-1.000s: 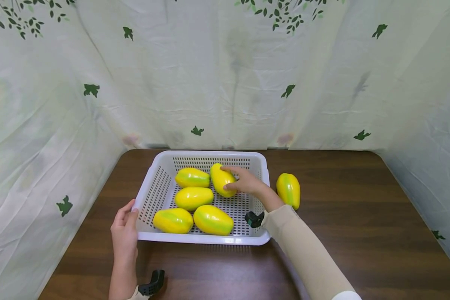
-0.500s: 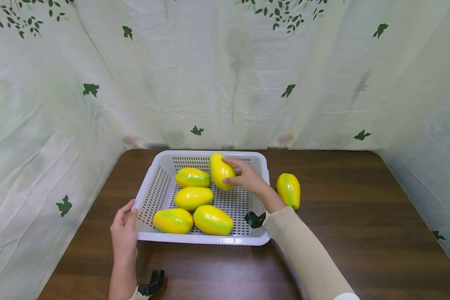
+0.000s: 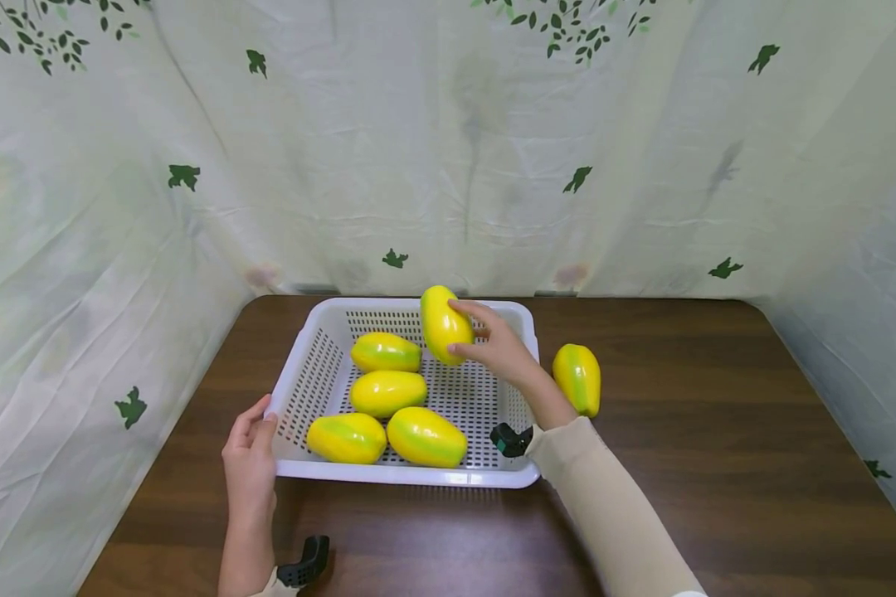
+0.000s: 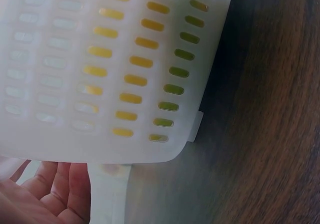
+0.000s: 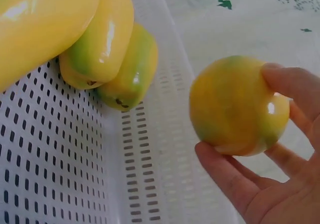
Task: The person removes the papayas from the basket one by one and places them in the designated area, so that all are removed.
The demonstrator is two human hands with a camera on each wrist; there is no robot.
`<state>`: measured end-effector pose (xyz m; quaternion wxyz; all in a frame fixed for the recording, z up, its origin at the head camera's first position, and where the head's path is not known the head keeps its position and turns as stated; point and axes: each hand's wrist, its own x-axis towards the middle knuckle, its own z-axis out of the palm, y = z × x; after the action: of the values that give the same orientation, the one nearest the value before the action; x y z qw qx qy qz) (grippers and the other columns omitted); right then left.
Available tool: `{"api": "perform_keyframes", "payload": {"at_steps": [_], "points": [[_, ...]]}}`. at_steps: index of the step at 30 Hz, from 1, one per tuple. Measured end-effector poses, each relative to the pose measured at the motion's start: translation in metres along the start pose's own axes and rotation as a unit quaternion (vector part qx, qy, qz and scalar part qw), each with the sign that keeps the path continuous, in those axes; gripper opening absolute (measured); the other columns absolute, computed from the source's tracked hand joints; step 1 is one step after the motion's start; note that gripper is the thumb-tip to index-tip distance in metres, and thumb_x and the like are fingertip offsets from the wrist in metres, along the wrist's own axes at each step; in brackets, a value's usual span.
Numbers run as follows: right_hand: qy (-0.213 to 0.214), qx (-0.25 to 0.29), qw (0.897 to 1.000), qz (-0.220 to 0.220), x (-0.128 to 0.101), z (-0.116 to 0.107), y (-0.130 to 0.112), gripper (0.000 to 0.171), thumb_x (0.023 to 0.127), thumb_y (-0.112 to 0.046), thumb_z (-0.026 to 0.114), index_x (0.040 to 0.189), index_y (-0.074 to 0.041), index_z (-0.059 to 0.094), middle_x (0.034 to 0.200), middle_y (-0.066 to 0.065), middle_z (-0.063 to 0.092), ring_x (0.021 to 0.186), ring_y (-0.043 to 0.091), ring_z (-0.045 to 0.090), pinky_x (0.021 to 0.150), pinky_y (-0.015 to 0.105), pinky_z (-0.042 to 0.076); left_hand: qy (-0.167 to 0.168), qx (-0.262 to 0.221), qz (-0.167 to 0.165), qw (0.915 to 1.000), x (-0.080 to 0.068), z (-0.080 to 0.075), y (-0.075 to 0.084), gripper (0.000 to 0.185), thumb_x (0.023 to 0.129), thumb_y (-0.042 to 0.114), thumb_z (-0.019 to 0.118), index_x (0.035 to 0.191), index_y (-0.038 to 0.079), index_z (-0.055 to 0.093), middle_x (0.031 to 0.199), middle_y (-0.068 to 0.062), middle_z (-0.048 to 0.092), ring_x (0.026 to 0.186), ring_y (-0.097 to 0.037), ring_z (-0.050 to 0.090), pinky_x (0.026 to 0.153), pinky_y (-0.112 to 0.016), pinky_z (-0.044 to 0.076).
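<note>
My right hand [image 3: 506, 350] grips a yellow papaya [image 3: 440, 322] with faint green streaks, thumb and fingers around its side. It is raised over the back of the white plastic basket [image 3: 388, 473]; in the right wrist view the held papaya [image 5: 235, 107] shows end-on, apart from the others. Several more papayas lie in the basket, among them one at the front [image 3: 427, 437] and one at the back left [image 3: 385, 352]. My left hand [image 3: 250, 456] holds the basket's left rim, its fingers [image 4: 75, 191] curled at the edge in the left wrist view.
Another papaya [image 3: 577, 380] lies on the brown wooden table [image 3: 717, 431], just right of the basket. A pale printed curtain [image 3: 493, 166] hangs behind the table and along both sides.
My right hand has lifted the papaya from the basket's back area, moving it up and slightly away. The left hand and the basket have stayed in place.
</note>
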<state>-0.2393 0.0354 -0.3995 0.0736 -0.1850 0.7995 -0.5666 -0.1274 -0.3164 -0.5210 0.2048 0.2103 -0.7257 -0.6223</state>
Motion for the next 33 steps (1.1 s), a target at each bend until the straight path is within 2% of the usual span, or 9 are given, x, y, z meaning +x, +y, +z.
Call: {"api": "perform_keyframes", "payload": {"at_steps": [10, 17, 22, 24, 28, 31, 33], "points": [[0.033, -0.006, 0.997, -0.064, -0.011, -0.017, -0.016, 0.060, 0.079, -0.022, 0.070, 0.133, -0.023, 0.043, 0.139, -0.003, 0.034, 0.117, 0.022, 0.041, 0.090, 0.040, 0.040, -0.011, 0.005, -0.009, 0.9999, 0.001, -0.001, 0.003, 0.045, 0.087, 0.047, 0.050, 0.128, 0.031, 0.048, 0.127, 0.001, 0.049, 0.107, -0.021, 0.048, 0.090, -0.039, 0.040], [0.062, -0.011, 0.995, -0.071, -0.021, -0.029, -0.020, 0.062, 0.077, -0.026, 0.071, 0.133, -0.027, 0.044, 0.138, -0.004, 0.035, 0.109, 0.027, 0.046, 0.080, 0.037, 0.047, -0.002, -0.004, -0.007, 1.0000, 0.002, -0.001, 0.000, 0.043, 0.086, 0.048, 0.050, 0.126, 0.032, 0.051, 0.124, 0.002, 0.051, 0.105, -0.020, 0.048, 0.093, -0.043, 0.038], [0.067, 0.010, 0.994, -0.083, -0.030, -0.039, -0.023, 0.062, 0.079, -0.023, 0.070, 0.134, -0.027, 0.042, 0.138, -0.006, 0.033, 0.109, 0.029, 0.046, 0.079, 0.036, 0.048, -0.003, -0.007, -0.006, 1.0000, 0.002, -0.001, -0.002, 0.043, 0.086, 0.048, 0.051, 0.125, 0.033, 0.051, 0.124, 0.003, 0.050, 0.106, -0.020, 0.048, 0.094, -0.042, 0.037], [0.068, 0.017, 0.994, -0.088, -0.034, -0.043, -0.025, 0.062, 0.080, -0.020, 0.069, 0.135, -0.024, 0.042, 0.139, -0.005, 0.033, 0.110, 0.029, 0.046, 0.079, 0.035, 0.048, -0.003, -0.004, -0.005, 1.0000, 0.002, -0.001, -0.002, 0.043, 0.085, 0.049, 0.051, 0.125, 0.033, 0.051, 0.124, 0.003, 0.051, 0.106, -0.019, 0.048, 0.093, -0.040, 0.038], [0.072, 0.027, 0.992, -0.099, -0.046, -0.050, -0.038, 0.061, 0.081, -0.009, 0.067, 0.136, -0.013, 0.040, 0.140, 0.005, 0.031, 0.108, 0.034, 0.047, 0.080, 0.040, 0.048, -0.002, -0.004, -0.003, 1.0000, 0.002, -0.001, -0.002, 0.043, 0.085, 0.049, 0.051, 0.125, 0.033, 0.051, 0.124, 0.003, 0.051, 0.105, -0.020, 0.049, 0.092, -0.040, 0.039], [0.082, 0.017, 0.991, -0.103, -0.055, -0.055, -0.047, 0.060, 0.081, -0.003, 0.066, 0.135, -0.005, 0.039, 0.140, 0.012, 0.031, 0.107, 0.036, 0.046, 0.081, 0.044, 0.046, -0.002, -0.005, -0.004, 1.0000, 0.002, -0.001, -0.002, 0.043, 0.085, 0.049, 0.051, 0.125, 0.033, 0.051, 0.124, 0.003, 0.051, 0.105, -0.020, 0.049, 0.092, -0.041, 0.039], [0.093, 0.001, 0.991, -0.100, -0.060, -0.058, -0.048, 0.060, 0.081, -0.003, 0.065, 0.135, -0.004, 0.039, 0.139, 0.013, 0.032, 0.106, 0.036, 0.045, 0.082, 0.045, 0.045, -0.003, -0.005, -0.004, 1.0000, 0.002, -0.001, -0.003, 0.043, 0.085, 0.049, 0.051, 0.125, 0.033, 0.051, 0.124, 0.003, 0.051, 0.105, -0.020, 0.049, 0.092, -0.042, 0.038]]}}
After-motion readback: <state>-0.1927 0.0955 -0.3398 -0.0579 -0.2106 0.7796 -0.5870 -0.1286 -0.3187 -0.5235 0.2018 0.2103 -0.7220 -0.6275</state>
